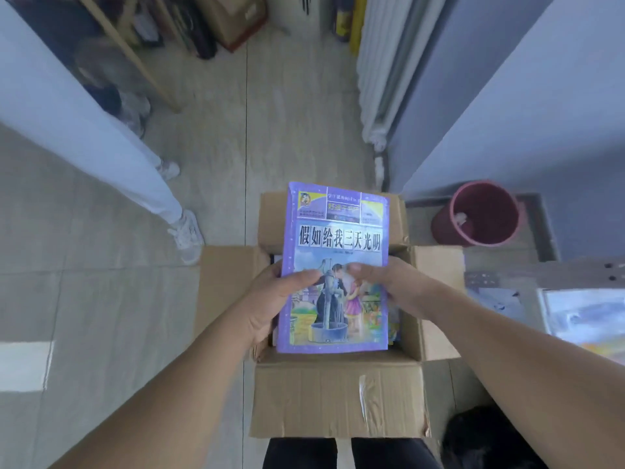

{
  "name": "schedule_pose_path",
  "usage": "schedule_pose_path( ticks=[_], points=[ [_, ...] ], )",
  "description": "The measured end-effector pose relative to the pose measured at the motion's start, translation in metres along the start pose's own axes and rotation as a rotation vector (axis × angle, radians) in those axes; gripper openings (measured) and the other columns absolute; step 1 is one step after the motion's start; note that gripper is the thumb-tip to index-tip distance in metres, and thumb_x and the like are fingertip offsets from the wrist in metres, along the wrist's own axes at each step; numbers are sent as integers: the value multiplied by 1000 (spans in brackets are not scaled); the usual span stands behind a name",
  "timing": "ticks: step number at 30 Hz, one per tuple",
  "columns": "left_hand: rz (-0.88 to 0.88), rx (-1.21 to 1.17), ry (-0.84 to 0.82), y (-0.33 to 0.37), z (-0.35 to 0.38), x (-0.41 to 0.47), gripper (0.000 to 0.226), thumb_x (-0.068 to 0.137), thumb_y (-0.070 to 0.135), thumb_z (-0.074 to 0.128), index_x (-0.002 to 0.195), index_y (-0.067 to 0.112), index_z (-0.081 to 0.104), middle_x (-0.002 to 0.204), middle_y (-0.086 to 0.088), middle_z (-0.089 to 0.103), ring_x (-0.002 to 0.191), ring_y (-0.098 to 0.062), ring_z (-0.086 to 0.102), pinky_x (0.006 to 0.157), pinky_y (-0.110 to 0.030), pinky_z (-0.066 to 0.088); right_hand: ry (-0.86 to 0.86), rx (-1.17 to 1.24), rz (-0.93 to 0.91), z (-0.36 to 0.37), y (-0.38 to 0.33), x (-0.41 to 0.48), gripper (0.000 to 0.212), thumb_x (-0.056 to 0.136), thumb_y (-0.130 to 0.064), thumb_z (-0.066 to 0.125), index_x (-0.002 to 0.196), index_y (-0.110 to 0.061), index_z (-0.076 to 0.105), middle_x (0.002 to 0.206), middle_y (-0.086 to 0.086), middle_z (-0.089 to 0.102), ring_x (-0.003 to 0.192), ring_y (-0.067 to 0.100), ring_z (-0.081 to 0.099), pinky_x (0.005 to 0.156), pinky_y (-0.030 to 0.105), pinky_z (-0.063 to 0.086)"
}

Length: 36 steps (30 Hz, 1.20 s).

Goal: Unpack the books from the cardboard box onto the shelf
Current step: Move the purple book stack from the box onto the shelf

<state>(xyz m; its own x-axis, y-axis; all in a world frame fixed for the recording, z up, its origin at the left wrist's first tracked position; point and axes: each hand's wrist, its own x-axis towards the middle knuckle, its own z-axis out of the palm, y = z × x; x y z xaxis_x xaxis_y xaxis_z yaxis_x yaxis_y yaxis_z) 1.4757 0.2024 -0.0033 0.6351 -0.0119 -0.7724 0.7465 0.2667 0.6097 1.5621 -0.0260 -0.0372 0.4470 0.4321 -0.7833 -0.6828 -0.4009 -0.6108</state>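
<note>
The book [334,269] is held flat above the open box [338,397], long axis pointing away from the person. The left hand [280,299] and right hand [385,282] clasp its side edges, thumbs on the cover. The shelf is possibly at right, unclear.

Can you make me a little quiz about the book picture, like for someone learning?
1. True or false: the purple book is held by both the left hand and the right hand.
2. What is straight under the book: A the cardboard box, B the red bucket, C the radiator?
3. Fill in: the box's flaps are ____.

Key: 1 true. 2 A. 3 open.
</note>
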Motion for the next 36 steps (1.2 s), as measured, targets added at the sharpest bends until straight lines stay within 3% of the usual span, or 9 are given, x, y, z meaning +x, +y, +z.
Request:
schedule_pose_path(
  ticks=[4,7,9,13,18,22,26,31,36],
  points=[
    [167,45,-1,87,25,-51,48,74,26,83,119,11,77,122,-12,79,120,-34,71,114,-58,45,158,46,-156,-15,-77,-66,88,45,-73,93,116,-24,78,120,12,81,116,40,73,110,59,51],
    [284,48,7,144,47,-86,36,74,23,83,108,14,80,115,-10,82,114,-33,74,111,-56,49,199,117,-342,-19,-130,-117,40,74,-50,88,109,-31,81,117,4,83,110,34,78,99,53,61],
    [375,60,0,177,65,-106,22,78,17,86,100,18,83,108,-6,84,105,-24,78,99,-43,58,272,195,-443,-20,-161,-150,37,79,-40,85,114,-31,76,119,7,82,111,36,77,99,58,60],
    [569,97,-114,239,102,-143,18,83,12,83,81,29,87,91,1,85,81,-10,81,63,-18,61,450,121,-701,-24,-212,-218,45,76,-31,86,118,-25,71,106,1,84,95,21,80,79,39,65],
    [770,157,-295,286,153,-187,18,82,11,84,88,27,86,99,-3,85,89,-19,81,75,-29,65,684,110,-865,-29,-229,-310,56,73,-28,86,121,-8,65,89,-3,82,74,11,75,65,21,58],
    [838,220,-473,291,205,-228,31,67,31,89,95,19,83,104,-8,84,98,-28,79,88,-42,63,874,129,-916,-30,-207,-395,56,69,-42,90,114,-14,72,91,0,85,75,12,78,66,22,60],
    [821,267,-662,271,272,-264,33,66,32,89,94,17,81,96,-10,85,87,-27,81,68,-35,66,1079,194,-934,-27,-156,-480,55,64,-46,92,108,-16,76,97,18,83,85,31,81,79,43,67],
    [783,391,-928,214,364,-322,51,68,43,91,109,16,79,109,-13,82,102,-39,78,91,-60,61,1340,285,-945,-12,-71,-589,40,68,-39,92,103,-23,78,89,8,83,74,21,76,71,32,65],
    [794,507,-1054,134,441,-378,45,67,47,90,97,15,82,96,-11,84,92,-34,80,81,-49,65,1541,388,-912,3,28,-669,34,67,-37,92,97,-28,79,89,5,85,77,21,81,70,33,66]
  ],
)
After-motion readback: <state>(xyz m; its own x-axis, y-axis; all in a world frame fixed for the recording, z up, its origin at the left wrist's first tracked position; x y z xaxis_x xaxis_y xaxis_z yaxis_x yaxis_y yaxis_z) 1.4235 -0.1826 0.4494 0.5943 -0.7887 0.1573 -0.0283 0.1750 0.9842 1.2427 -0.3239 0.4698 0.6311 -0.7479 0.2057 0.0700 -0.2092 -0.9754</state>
